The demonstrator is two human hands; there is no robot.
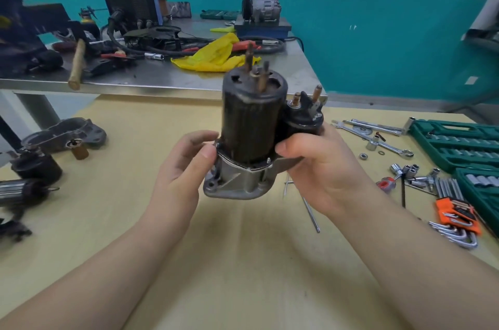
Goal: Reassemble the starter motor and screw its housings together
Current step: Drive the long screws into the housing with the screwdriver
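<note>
Head view: starter motor [249,135] was held upright above the wooden table [229,262], clear of the surface. Left hand [186,167] gripped its left side at the seam between the black body and the silver housing [237,181], thumb on the seam. Right hand [321,167] was wrapped around the small side cylinder [305,119] and the housing's right side. Threaded studs stuck up from the top. A loose grey cover [64,135] and a dark rotor part [24,192] lay at left, well apart. Wrenches [378,138], sockets [405,170] and a green tool case [459,146] lay at right.
</note>
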